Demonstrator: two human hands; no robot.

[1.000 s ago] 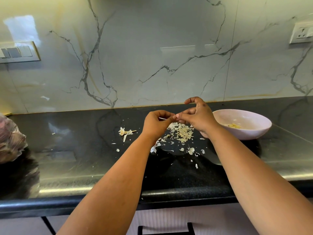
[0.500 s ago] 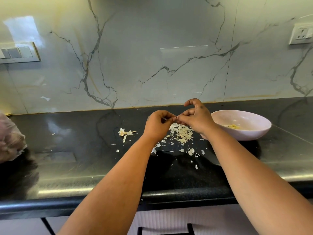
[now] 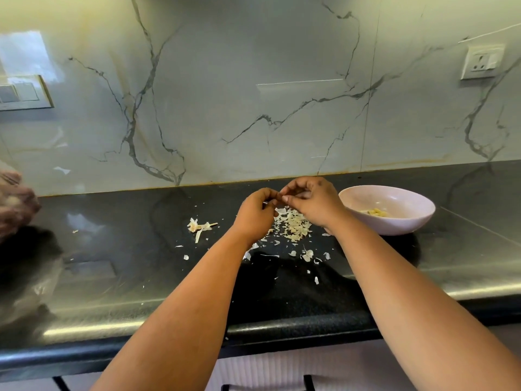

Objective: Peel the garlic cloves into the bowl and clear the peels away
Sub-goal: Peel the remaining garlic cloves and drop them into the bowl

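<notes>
My left hand (image 3: pixel 255 211) and right hand (image 3: pixel 310 203) pinch one small garlic clove between their fingertips, half hidden. Some peeled yellow cloves (image 3: pixel 376 212) already sit in the round pale pink bowl (image 3: pixel 406 221) to the right. Papery white peels (image 3: pixel 293 227) just underneath need clearing

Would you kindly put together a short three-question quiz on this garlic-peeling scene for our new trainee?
1. True or false: the pink bowl stands to the right of the peel pile.
2. What lies in the bowl? A) peeled garlic cloves B) peels C) nothing
3. Fill in: the left hand and right hand meet above the ____ countertop.

Key: 1 true; 2 A; 3 black. What the fingers pinch between them is too small to make out.
</notes>
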